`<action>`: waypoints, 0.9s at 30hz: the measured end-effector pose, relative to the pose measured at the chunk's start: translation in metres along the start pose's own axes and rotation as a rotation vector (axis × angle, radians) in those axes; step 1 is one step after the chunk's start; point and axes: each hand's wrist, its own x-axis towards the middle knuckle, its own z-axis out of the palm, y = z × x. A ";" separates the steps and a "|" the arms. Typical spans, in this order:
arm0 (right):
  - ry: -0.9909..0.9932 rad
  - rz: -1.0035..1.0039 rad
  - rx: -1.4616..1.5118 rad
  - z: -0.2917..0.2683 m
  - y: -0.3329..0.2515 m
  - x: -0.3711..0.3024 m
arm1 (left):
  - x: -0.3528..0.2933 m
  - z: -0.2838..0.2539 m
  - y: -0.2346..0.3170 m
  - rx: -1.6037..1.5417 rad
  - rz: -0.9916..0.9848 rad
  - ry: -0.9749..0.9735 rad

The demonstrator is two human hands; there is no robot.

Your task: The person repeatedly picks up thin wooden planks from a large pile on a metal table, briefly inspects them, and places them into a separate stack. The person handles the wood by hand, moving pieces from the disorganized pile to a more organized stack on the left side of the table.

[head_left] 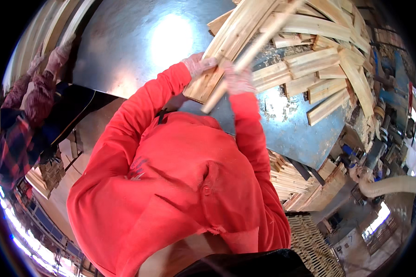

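A pair of long pale wooden boards (235, 39), lying side by side, slants across the metal table in front of me. My left hand (199, 64), in a light work glove, grips their left edge near the close end, fingers curled over the top face. Just right of the boards, a narrow wooden strip (263, 40) runs at nearly the same slant. My right hand (239, 79), also gloved and smeared by motion, is closed round this strip near its lower end. Its separate fingers are hard to make out.
Loose short boards (316, 64) and shavings lie heaped on the metal table (115, 55) at the right. Another person's gloved hands (55, 62) rest by long timbers (55, 27) at far left. Stacked wood (289, 177) stands below the table's right side, near a ribbed hose (393, 185).
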 end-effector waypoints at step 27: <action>0.053 -0.134 1.165 -0.066 0.060 0.036 | -0.137 -0.156 0.017 0.886 0.118 1.095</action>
